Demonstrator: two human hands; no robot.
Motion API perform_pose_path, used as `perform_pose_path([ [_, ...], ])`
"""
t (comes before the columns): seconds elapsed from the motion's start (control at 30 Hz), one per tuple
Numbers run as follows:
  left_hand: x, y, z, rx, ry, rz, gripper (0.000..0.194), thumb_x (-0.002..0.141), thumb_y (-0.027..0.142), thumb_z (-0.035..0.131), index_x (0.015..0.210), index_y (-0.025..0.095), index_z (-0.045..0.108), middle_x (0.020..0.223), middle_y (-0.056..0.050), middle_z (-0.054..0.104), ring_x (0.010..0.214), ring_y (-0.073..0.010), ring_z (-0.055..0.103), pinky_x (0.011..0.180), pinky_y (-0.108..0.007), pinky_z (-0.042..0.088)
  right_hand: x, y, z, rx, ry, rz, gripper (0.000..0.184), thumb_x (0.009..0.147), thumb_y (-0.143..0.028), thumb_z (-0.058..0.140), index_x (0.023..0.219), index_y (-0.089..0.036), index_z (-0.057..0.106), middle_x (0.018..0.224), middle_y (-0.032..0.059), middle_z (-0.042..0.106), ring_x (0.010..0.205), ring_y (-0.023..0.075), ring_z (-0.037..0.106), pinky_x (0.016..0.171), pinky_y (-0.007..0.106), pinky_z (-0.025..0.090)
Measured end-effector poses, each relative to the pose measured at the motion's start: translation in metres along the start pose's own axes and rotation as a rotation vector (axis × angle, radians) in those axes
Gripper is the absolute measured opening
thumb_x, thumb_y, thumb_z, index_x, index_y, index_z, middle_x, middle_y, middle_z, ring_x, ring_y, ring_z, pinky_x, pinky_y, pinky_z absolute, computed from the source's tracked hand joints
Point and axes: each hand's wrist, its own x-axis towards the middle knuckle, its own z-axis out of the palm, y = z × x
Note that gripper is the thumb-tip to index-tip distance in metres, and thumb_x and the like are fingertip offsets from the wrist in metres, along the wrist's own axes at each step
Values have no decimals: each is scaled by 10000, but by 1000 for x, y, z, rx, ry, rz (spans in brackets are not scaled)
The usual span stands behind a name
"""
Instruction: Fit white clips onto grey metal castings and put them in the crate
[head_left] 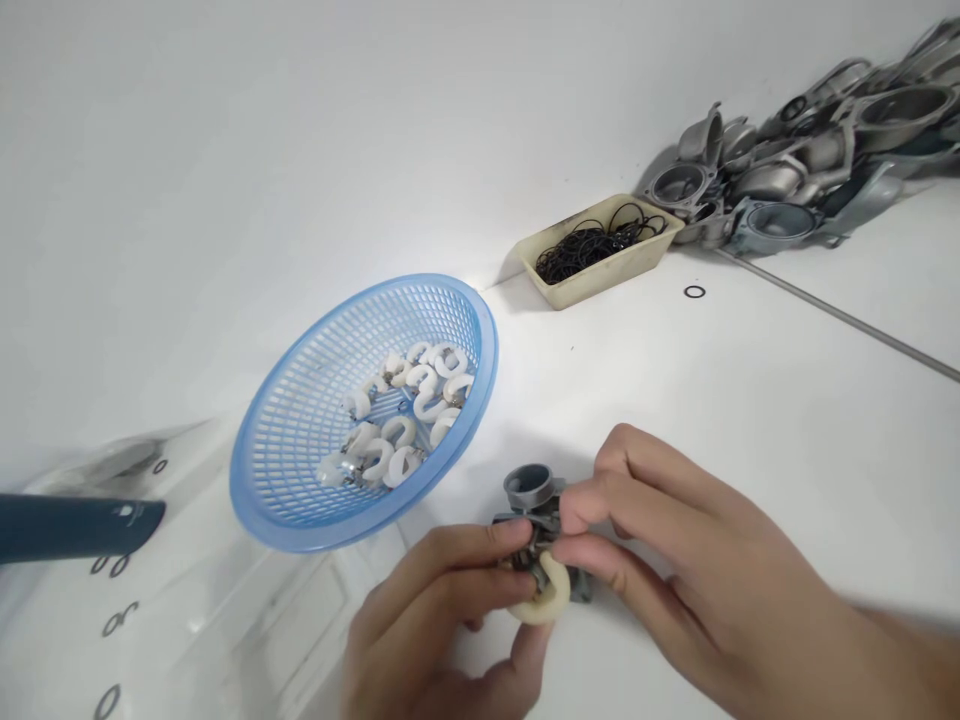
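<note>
A cream C-shaped carburetor float [553,598] is held by my left hand [450,620], its thumb below and fingers above. The float sits against a grey metal carburetor body [530,484], whose round open mouth faces up. My right hand [690,550] is closed, with thumb and forefinger pinched together at the body's side, by the float's upper end. Whatever is between those fingertips is too small or hidden to make out. My fingers cover much of the carburetor's middle.
Left of my hands, a blue plastic basket [251,470] holds several white floats. Beyond is a cream tray [607,274] of black O-rings, beside piled metal bowl-shaped castings [780,222]. One loose O-ring [694,292] lies nearby. A dark blue cylinder [75,527] juts in at left.
</note>
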Motion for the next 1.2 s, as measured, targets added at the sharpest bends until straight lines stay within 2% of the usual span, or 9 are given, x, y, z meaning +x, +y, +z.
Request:
perform_pose_path([
  [0.2,-1,-2,-2,-19,-19,12,284,841,-20,821,1035,181,765,1217,-65,844,826,-90,811,546,-145,625,-2,1,0,22,-3,-21,129,1173,-147,645,1063,-209,672,990,-5,539,817,111,576,729,231,502],
  [0.43,0,-1,-1,-5,-18,0,280,840,-11,823,1020,196,766,1173,-46,844,796,-88,805,530,-149,614,0,3,1,-203,34,-263,165,1214,-151,564,1106,-137,688,907,19,525,826,183,448,743,353,397],
  [0.5,0,-2,-1,-9,-26,0,288,841,-3,825,1032,203,762,1182,-46,846,821,-95,813,527,-148,614,0,4,1,-185,42,-234,155,1213,-166,579,1105,-145,688,922,18,534,828,179,458,754,342,415],
  [0.67,0,-2,1,-4,-20,-8,274,836,4,839,1007,203,761,1163,-43,853,815,-97,813,524,-145,613,0,3,-1,-37,-34,-91,134,1200,-208,635,1073,-216,674,972,3,571,859,147,584,754,273,491],
  [0.8,1,-2,1,-24,16,-2,252,839,10,837,1001,193,773,1173,-53,862,771,-93,804,536,-149,626,2,3,-2,32,-52,-21,142,1175,-192,664,1042,-240,658,939,-25,577,799,114,594,720,230,496],
  [1.0,-2,-2,1,-43,39,5,267,845,43,841,1051,200,779,1212,-70,871,940,-152,858,509,-135,590,3,10,-4,88,-91,-8,119,1156,-195,697,1059,-263,693,930,-40,609,803,103,602,711,218,495],
  [1.2,-2,-4,0,-76,46,-14,252,838,80,847,1038,221,784,1206,-39,877,994,-156,860,498,-140,550,8,17,-8,103,-153,-27,90,1172,-277,712,1086,-297,726,948,-40,634,824,108,618,728,226,506],
])
